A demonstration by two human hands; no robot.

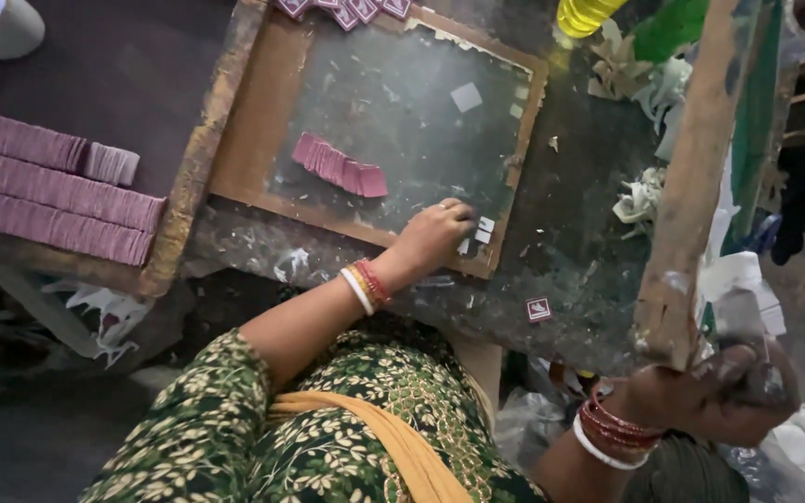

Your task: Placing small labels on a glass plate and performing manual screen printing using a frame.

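My left hand rests with curled fingers on the near right corner of a dusty glass plate set in a wooden frame. Small white paper pieces lie right at its fingertips; whether it grips one is hidden. A fanned row of pink cards lies on the glass to the left of that hand. My right hand is closed around the lower end of a worn, slanting wooden post at the lower right. Both wrists carry red and white bangles.
Long packed rows of pink cards lie on the dark table at the left. A small dark-red card lies near the bench's front edge. Crumpled paper scraps and a yellow bottle sit at the right back. More pink cards line the frame's far edge.
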